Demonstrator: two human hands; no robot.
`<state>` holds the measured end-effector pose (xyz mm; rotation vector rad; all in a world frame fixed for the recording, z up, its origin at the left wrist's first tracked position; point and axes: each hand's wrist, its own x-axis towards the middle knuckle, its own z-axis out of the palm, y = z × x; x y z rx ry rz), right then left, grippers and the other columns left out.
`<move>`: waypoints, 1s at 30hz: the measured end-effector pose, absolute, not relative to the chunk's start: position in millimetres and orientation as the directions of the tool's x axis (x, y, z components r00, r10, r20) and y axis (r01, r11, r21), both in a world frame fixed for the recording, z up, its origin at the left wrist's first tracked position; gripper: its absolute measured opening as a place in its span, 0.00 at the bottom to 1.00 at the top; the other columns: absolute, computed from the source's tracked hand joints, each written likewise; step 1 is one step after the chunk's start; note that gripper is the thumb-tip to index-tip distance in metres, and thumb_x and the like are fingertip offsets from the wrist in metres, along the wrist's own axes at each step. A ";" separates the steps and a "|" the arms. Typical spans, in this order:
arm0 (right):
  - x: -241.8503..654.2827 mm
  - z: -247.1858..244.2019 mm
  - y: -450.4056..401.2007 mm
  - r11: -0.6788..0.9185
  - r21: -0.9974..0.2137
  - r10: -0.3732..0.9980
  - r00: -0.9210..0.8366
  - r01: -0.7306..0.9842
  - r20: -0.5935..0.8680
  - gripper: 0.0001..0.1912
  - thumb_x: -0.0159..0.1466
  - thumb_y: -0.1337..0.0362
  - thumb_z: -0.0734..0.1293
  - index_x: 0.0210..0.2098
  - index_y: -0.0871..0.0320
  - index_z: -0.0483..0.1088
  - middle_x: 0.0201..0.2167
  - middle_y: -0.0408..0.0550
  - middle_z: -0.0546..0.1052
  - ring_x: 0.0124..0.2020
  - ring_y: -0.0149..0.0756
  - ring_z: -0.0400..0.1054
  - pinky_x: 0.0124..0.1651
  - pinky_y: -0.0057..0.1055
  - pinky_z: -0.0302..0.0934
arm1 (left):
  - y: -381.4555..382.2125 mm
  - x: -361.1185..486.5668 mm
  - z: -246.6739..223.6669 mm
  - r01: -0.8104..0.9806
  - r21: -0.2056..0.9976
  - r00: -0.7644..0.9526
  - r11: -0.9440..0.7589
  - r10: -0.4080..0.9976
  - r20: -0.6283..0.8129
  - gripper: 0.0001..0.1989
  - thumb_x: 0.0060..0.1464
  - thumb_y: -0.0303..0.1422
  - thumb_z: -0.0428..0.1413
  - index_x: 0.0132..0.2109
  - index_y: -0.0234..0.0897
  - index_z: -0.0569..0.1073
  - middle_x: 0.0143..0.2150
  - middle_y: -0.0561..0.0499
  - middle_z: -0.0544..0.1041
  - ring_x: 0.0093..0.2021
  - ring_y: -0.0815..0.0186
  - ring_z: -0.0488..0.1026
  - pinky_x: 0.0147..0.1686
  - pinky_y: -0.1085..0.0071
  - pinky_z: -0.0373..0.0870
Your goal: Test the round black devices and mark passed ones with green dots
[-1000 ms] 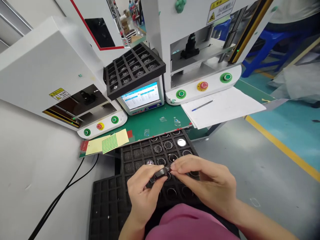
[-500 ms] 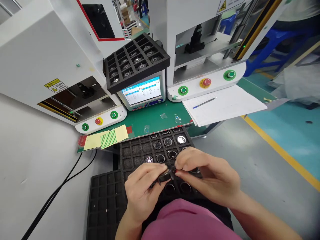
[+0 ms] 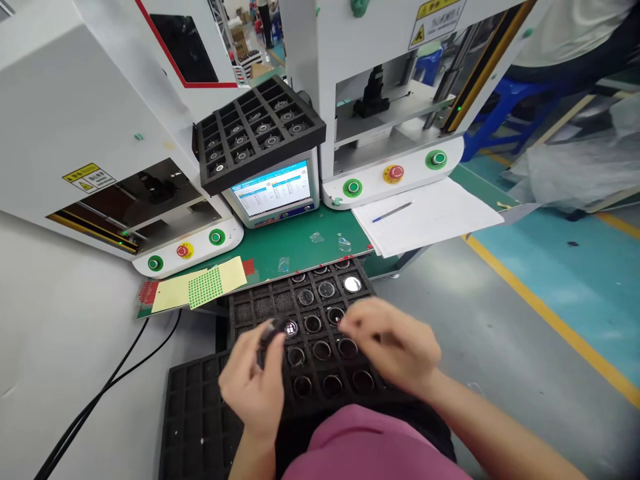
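My left hand pinches a small dark round part between thumb and fingers, over the left middle of the black foam tray. To its right, my right hand is closed above the tray's right side, its fingertips drawn together and blurred; what they hold, if anything, is too small to make out. Several round parts with shiny rims, one of them a dark disc, sit in the tray's compartments between and below the hands. A bright silvery disc lies near the tray's upper right corner.
Behind the tray, a green table bears a screen with a second foam tray on top, two white machines with buttons, papers with a pen, and yellow sticker sheets. Another black tray lies lower left. A person sits far right.
My hands have moved apart. The left has gone left with the dark part, and the right has come away from it. The view has shifted slightly.
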<state>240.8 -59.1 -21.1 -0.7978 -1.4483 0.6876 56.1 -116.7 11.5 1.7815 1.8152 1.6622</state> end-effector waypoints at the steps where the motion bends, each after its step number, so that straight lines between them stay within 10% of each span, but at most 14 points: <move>1: 245.9 -37.0 -42.3 0.407 -0.907 0.899 0.129 0.109 0.419 0.10 0.58 0.72 0.69 0.23 0.56 0.66 0.24 0.43 0.77 0.29 0.31 0.73 0.36 0.29 0.70 | -115.6 51.8 8.9 0.618 0.751 -0.415 -0.234 0.713 0.565 0.08 0.51 0.25 0.61 0.39 0.38 0.79 0.32 0.53 0.80 0.32 0.68 0.77 0.34 0.76 0.76; 3: 258.0 -70.8 -3.3 0.014 -0.990 0.947 0.315 0.141 0.058 0.08 0.57 0.68 0.70 0.25 0.57 0.67 0.25 0.44 0.76 0.29 0.32 0.72 0.36 0.30 0.69 | -114.6 44.4 4.8 0.544 0.819 -0.538 -0.182 0.673 0.507 0.06 0.50 0.27 0.62 0.38 0.37 0.79 0.31 0.54 0.79 0.31 0.69 0.77 0.34 0.76 0.76; 11: 270.7 -145.4 77.5 -0.307 -0.910 0.932 0.282 0.280 -0.227 0.08 0.66 0.62 0.66 0.38 0.63 0.71 0.34 0.44 0.75 0.32 0.30 0.72 0.37 0.32 0.70 | -118.6 34.0 -3.8 0.454 0.886 -0.460 -0.100 0.825 0.329 0.04 0.49 0.30 0.62 0.35 0.37 0.80 0.31 0.53 0.80 0.32 0.67 0.78 0.34 0.77 0.77; 23: 279.4 -153.4 92.7 -0.424 -0.775 0.905 0.260 0.468 -0.338 0.11 0.65 0.60 0.66 0.38 0.63 0.71 0.30 0.43 0.75 0.28 0.29 0.71 0.34 0.30 0.68 | -112.4 29.7 -11.3 0.353 0.936 -0.487 -0.005 0.853 0.188 0.07 0.47 0.34 0.63 0.34 0.36 0.81 0.31 0.50 0.81 0.33 0.65 0.78 0.36 0.75 0.77; 30: 254.5 -124.4 63.7 -0.179 -0.832 0.953 0.302 0.525 -0.015 0.07 0.63 0.63 0.63 0.36 0.61 0.68 0.19 0.43 0.71 0.23 0.37 0.70 0.29 0.31 0.62 | -84.9 4.5 1.4 0.023 0.996 -0.471 0.088 0.880 -0.067 0.18 0.43 0.44 0.65 0.33 0.31 0.79 0.25 0.49 0.77 0.22 0.68 0.72 0.24 0.74 0.73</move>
